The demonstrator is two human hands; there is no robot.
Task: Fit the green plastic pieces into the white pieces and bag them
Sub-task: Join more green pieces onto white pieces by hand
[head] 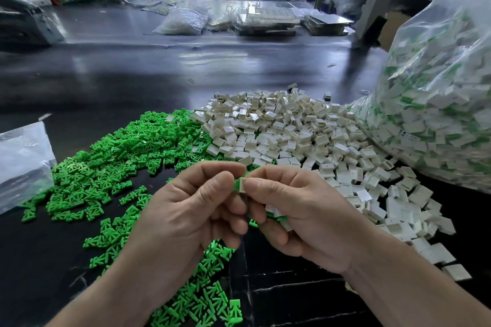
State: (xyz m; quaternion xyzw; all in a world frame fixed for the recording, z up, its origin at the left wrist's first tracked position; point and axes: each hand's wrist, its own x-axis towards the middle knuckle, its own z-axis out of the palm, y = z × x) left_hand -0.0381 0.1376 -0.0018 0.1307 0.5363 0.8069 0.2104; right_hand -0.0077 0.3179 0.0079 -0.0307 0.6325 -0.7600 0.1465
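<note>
A heap of green plastic pieces (125, 156) spreads over the left of the dark table, and a heap of white square pieces (292, 130) lies to its right. My left hand (191, 210) and my right hand (300, 210) meet above the table's front. Between their fingertips sits one white piece (242, 185) with a green piece (236, 185) showing at its left edge; both hands pinch it. My right palm also hides a few more white and green pieces (276, 214). How deep the green piece sits in the white one is hidden by my fingers.
A large clear bag (438, 103) full of joined white-and-green pieces stands at the right. A flat clear plastic bag (24, 162) lies at the left edge. Far across the table (132, 74) lie other bags (183, 21) and trays (268, 21).
</note>
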